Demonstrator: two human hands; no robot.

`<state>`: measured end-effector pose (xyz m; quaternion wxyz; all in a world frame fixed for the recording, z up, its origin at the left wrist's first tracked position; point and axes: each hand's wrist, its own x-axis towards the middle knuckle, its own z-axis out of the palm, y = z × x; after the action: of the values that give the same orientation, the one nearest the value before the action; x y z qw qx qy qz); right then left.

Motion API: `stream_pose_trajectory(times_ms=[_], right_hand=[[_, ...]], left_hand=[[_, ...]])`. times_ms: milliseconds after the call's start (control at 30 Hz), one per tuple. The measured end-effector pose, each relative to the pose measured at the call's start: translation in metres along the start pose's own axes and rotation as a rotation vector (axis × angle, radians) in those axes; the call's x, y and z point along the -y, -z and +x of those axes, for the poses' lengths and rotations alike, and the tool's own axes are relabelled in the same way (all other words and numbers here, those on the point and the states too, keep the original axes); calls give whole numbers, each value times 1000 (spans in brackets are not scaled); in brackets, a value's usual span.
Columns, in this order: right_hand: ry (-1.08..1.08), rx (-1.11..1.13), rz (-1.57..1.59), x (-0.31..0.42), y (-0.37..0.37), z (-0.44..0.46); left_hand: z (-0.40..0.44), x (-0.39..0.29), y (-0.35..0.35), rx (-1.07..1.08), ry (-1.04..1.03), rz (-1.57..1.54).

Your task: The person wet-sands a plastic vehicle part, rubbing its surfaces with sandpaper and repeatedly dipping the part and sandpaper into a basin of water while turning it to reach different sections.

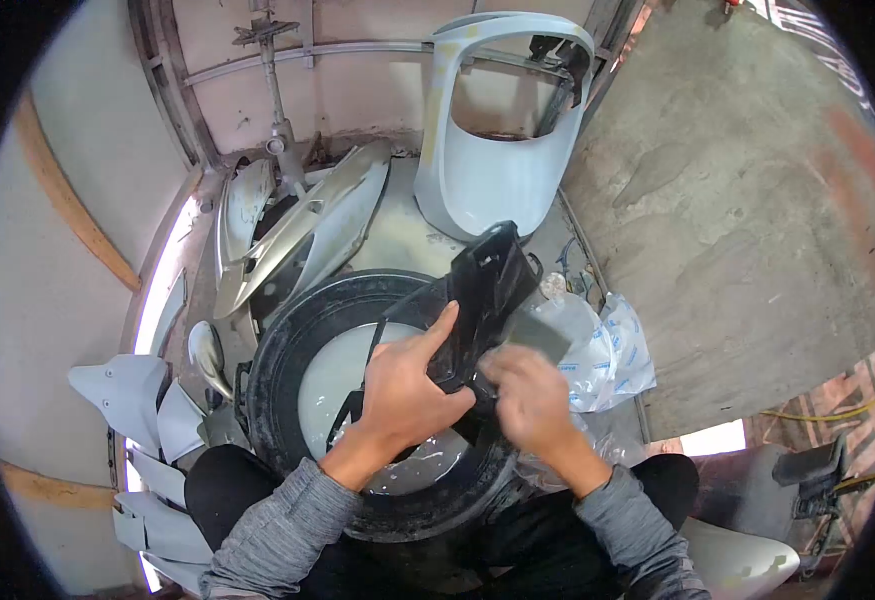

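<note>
My left hand (407,385) grips a black plastic fairing panel (477,290), its index finger stretched along the surface and the thumb at the lower edge. The panel is tilted above a black tub (292,330) of cloudy whitish water (332,375). At the panel's right side, my right hand (532,395) is closed and smeared by motion. A grey-green sheet, apparently sandpaper (542,337), sticks out from its fingers. The part of the sheet inside the fingers is hidden.
A large white fairing shell (502,190) stands behind the tub. Silver body panels (307,220) lean at the back left, and several grey pieces (122,395) lie at the left. Clear plastic bags (607,355) sit right of the tub, beside a concrete slab (747,230).
</note>
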<state>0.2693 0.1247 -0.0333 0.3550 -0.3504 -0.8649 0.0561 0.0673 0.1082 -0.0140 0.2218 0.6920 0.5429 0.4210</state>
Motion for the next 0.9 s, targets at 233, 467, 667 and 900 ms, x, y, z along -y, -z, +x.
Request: stream_pose_trajectory(times_ms=[233, 467, 667, 900], right_hand=[[43, 86, -42, 12, 1, -1], [34, 153, -8, 18, -6, -7], [169, 168, -11, 42, 5, -3], [-122, 19, 81, 27, 13, 4]], left_hand=[[5, -4, 9, 60, 148, -126], [3, 0, 8, -75, -4, -17], [4, -7, 19, 84, 218, -85], [5, -8, 17, 16, 37, -84]])
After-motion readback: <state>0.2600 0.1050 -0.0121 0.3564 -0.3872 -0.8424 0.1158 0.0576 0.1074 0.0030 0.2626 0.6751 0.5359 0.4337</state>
